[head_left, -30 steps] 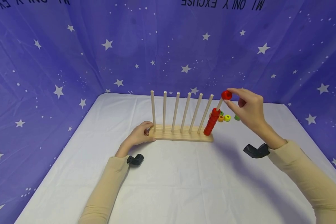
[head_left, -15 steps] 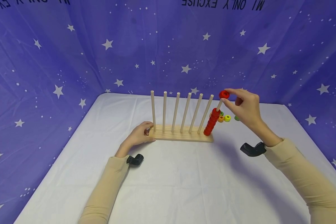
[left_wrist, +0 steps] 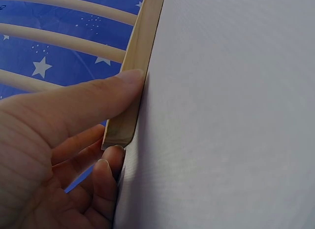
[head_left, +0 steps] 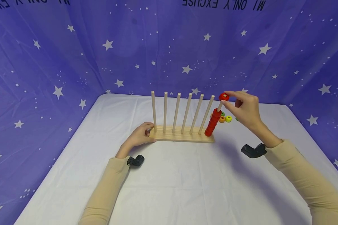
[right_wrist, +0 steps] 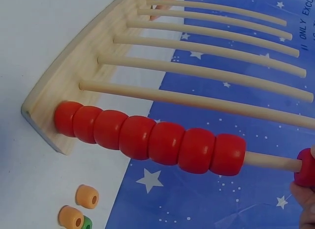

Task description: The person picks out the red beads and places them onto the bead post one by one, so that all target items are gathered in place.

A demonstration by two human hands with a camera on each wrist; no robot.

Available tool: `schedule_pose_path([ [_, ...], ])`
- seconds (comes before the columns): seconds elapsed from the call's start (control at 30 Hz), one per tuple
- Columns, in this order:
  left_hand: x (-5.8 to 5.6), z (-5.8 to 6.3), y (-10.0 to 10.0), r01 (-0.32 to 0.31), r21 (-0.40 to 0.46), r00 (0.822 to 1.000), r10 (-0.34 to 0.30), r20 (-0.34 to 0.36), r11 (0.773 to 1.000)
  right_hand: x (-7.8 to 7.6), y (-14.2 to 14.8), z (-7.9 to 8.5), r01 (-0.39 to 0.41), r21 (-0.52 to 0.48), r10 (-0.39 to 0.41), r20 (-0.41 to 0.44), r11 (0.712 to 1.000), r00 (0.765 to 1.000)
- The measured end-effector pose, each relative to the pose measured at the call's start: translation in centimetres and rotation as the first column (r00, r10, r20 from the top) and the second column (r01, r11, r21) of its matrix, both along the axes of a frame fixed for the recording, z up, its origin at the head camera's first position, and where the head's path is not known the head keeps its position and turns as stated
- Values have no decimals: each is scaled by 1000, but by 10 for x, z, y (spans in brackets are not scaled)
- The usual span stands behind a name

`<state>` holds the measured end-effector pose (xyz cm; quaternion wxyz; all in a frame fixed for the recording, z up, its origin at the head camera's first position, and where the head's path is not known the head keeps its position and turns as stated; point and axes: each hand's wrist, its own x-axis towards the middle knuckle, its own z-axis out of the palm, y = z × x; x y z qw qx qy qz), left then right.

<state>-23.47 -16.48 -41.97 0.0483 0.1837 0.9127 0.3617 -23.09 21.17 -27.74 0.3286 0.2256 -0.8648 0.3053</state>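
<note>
My right hand (head_left: 243,107) pinches a red bead (head_left: 223,97) between thumb and fingertips at the top of the rightmost peg. In the right wrist view that peg (right_wrist: 270,160) runs up into the held bead (right_wrist: 306,168). Lower on the same peg sits a stack of several red beads (right_wrist: 167,143), reaching down to the wooden base (head_left: 180,136). My left hand (head_left: 139,135) grips the base at its left end. The left wrist view has the thumb (left_wrist: 125,86) on the base's long edge, with the other fingers curled round its end.
Several bare wooden pegs (head_left: 176,112) rise from the base left of the red stack. Behind the stack, orange beads (head_left: 222,119), a yellow bead (head_left: 228,118) and green beads (head_left: 238,118) lie on the white tablecloth (head_left: 169,181). A purple starry curtain (head_left: 157,47) encloses the back and sides.
My right hand has moved slightly left with the red bead, which has tipped flatter and come over the rightmost peg's tip. The left hand and the base have stayed put.
</note>
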Motion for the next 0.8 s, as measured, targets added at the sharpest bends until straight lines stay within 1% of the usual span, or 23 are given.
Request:
schedule_pose_path([
  [0.27,-1,-1,0,3,8,1000,-3,-6,1000,1,0,-2,13,2,-13,40,1000,999],
  [0.5,0,-1,0,-3,15,1000,3,6,1000,0,1,-9,26,18,-27,60,999,998],
  [0.8,1,2,1,-6,14,1000,6,5,1000,-2,1,-14,13,24,-14,56,1000,998],
])
